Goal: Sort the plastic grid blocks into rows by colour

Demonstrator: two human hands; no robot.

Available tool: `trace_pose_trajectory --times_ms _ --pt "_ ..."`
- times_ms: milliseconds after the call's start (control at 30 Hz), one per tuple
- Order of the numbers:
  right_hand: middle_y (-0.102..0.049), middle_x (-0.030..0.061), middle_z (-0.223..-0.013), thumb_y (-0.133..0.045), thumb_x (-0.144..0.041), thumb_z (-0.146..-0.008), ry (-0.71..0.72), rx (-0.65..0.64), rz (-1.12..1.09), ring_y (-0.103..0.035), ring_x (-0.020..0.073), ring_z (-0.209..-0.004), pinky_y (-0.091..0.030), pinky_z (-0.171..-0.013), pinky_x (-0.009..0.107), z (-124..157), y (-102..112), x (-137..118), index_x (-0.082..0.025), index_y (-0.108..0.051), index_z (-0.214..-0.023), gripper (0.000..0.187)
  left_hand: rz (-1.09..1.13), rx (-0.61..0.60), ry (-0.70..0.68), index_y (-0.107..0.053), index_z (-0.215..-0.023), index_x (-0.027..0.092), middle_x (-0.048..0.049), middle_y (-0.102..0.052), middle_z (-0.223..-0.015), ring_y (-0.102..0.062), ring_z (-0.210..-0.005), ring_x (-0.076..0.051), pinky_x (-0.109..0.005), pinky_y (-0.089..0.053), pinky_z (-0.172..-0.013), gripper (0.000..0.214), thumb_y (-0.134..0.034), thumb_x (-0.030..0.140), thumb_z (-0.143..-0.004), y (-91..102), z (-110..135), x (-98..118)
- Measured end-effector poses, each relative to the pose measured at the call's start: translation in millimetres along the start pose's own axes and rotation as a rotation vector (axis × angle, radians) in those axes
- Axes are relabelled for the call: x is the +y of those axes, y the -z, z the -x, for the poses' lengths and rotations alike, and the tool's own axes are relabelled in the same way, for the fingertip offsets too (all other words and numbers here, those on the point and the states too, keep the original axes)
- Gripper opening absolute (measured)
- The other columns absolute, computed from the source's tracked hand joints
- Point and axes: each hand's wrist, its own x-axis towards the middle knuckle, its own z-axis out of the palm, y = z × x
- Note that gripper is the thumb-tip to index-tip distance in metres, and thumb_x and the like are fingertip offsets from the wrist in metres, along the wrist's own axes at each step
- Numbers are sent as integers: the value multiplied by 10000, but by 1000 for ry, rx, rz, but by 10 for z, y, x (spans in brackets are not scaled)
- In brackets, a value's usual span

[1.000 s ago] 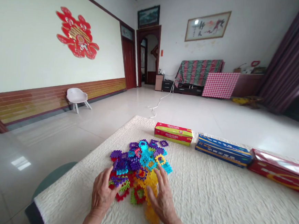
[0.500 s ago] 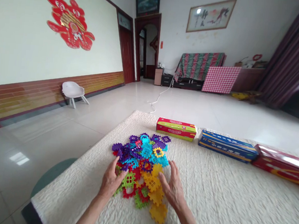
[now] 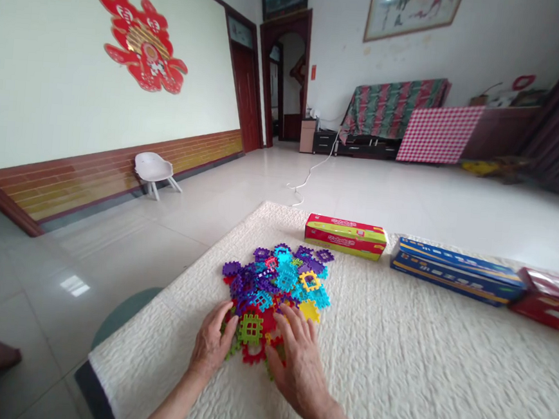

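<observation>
A heap of notched plastic building tiles lies on the cream quilted cover, with purple tiles [image 3: 237,287] and light-blue tiles [image 3: 286,278] at the far side. At the near left edge my left hand [image 3: 212,340] rests beside a green window tile [image 3: 251,329], thumb and fingers apart. My right hand [image 3: 299,356] reaches over the near right part of the heap, fingers spread, and hides several tiles beneath it. A yellow tile [image 3: 309,311] shows just past its fingertips. Red tiles [image 3: 252,354] lie between the two hands. Neither hand visibly holds a tile.
Along the far edge of the quilted cover [image 3: 406,374] stand a red-and-green box [image 3: 345,237], a blue box [image 3: 456,272] and a dark red box [image 3: 550,298]. Tiled floor surrounds the covered surface. A small white chair [image 3: 154,168] stands by the left wall.
My right hand has moved left from beside the heap onto its near side, covering the orange-yellow tiles. My left hand stays at the left edge. The camera view has turned slightly left.
</observation>
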Motion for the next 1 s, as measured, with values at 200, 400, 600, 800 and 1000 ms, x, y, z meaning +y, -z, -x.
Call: trace_pose_trajectory --times_ms 200,400,600,800,1000 --pt "-527 64 -1363 -633 -181 -738 36 -98 -31 -453 309 -1225 -321 -1060 553 -210 -190 -254 -256 -567 -1211 483 -13 -83 -81 -581 -1237 177 -108 -603 -1296 -548 -1221 -221 -419 -447 -1048 379 -442 332 -920 12 7 -22" --pt "-559 61 -1305 -588 -115 -765 3 -54 -60 -529 257 -1127 -439 -978 446 -141 -133 -238 -254 -605 -1121 383 38 -114 -95 -586 -1235 195 -96 -602 -1300 -549 -1221 -213 -403 -451 -1049 366 -440 322 -924 17 53 -1" --pt "-448 111 -1409 -497 -289 -880 -56 182 -65 -447 269 -1277 -400 -1041 465 -240 62 460 -237 -501 -1256 380 110 56 40 -615 -1173 193 -92 -639 -1243 -584 -1176 -230 -411 -467 -1025 365 -456 370 -897 24 -47 -108" --pt "-443 180 -1393 -484 -498 -838 -345 253 57 -415 354 -1299 -362 -1026 566 -861 206 1633 -175 -497 -1253 526 133 68 254 -591 -1161 159 -140 -612 -1260 -539 -1220 -271 -469 -380 -1075 454 -474 455 -839 -155 -902 -256" --pt "-593 127 -1226 -491 -527 -833 -307 135 63 -528 324 -1179 -415 -969 530 -1151 74 1695 -211 -588 -1152 459 199 -61 236 -635 -1121 177 -119 -668 -1187 -605 -1144 -262 -422 -457 -1007 461 -477 506 -840 -429 -1327 -120"
